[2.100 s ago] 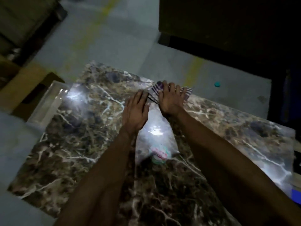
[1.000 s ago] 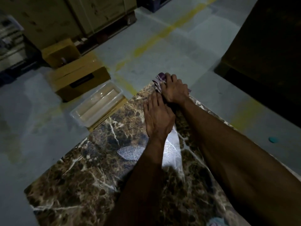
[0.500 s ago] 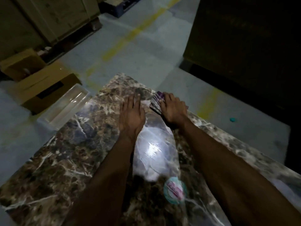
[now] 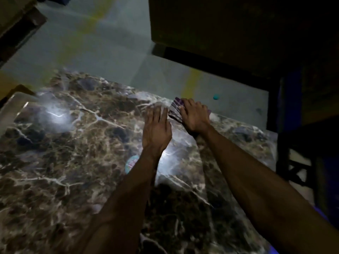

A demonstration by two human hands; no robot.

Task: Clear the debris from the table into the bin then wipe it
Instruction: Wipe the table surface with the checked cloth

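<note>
Marble-patterned, brown with pale veins, the table (image 4: 77,158) fills most of the dim head view, and glare patches lie on its glossy top. The right hand (image 4: 194,116) lies palm down on a purple striped cloth (image 4: 176,107) at the table's far edge, its fingers bent over the fabric and pressing it to the surface; the cloth's striped corner sticks out just to the left of those fingers. The left hand (image 4: 156,128) sits just beside the right, palm down with straight fingers laid flat on the marble, touching nothing else that can be made out. A round teal and pink sticker (image 4: 132,162) shows on the tabletop just left of the left wrist, partly hidden by the forearm. Far to the left of both hands, a clear plastic bin (image 4: 12,107) stands against the table's left edge. Beyond the right hand, a small teal object (image 4: 216,97) lies on the grey floor (image 4: 113,52).
</note>
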